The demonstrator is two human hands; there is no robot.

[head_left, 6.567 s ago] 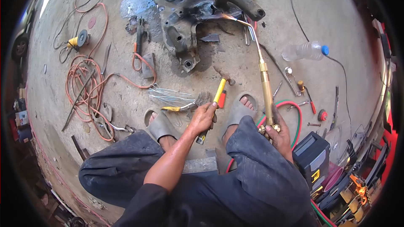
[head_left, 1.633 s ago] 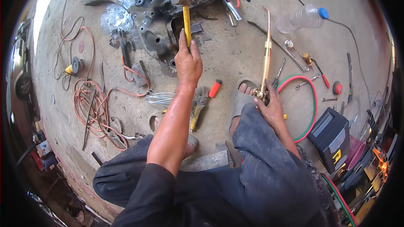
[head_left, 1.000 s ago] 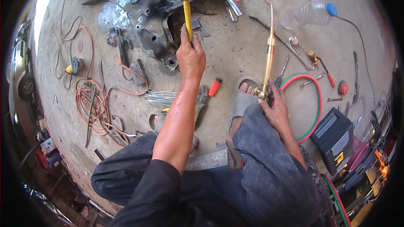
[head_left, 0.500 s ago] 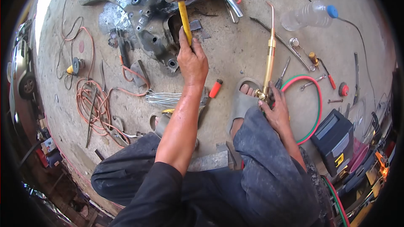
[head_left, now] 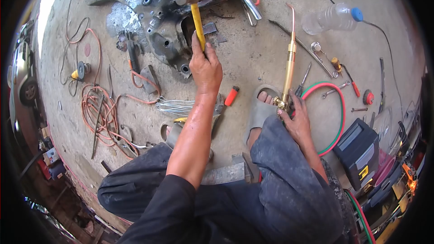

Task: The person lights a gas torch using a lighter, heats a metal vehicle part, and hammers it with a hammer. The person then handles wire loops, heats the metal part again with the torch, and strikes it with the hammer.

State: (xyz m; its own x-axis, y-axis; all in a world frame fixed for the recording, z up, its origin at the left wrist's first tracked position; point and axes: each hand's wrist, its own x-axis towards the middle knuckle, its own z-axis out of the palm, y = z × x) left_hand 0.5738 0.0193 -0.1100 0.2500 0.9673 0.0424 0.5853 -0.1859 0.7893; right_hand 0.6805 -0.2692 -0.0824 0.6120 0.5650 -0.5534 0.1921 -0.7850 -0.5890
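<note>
My left hand point(head_left: 206, 65) is wrapped round the yellow handle of a hammer point(head_left: 197, 22), whose head lies over the dark metal part point(head_left: 165, 27) at the top. My right hand point(head_left: 296, 115) grips the valve end of a brass torch point(head_left: 288, 72) beside my right foot. The torch's thin copper tip points up and away from me, and no flame shows at it. Red and green hoses point(head_left: 342, 108) loop beside my right hand. A grey metal scrap point(head_left: 209, 28) lies just right of the metal part.
On the floor lie a red lighter point(head_left: 232, 96), tangled orange cable point(head_left: 101, 113), an angle grinder point(head_left: 81, 71), wire point(head_left: 174, 105) and a plastic bottle point(head_left: 332, 18). A dark toolbox point(head_left: 359, 153) stands at the right, near wrenches and a screwdriver point(head_left: 306, 74).
Since the oldest frame, my left hand has carried the hammer forward to the metal part. The torch has moved away from the part and its flame is gone. In the last half second almost nothing has moved.
</note>
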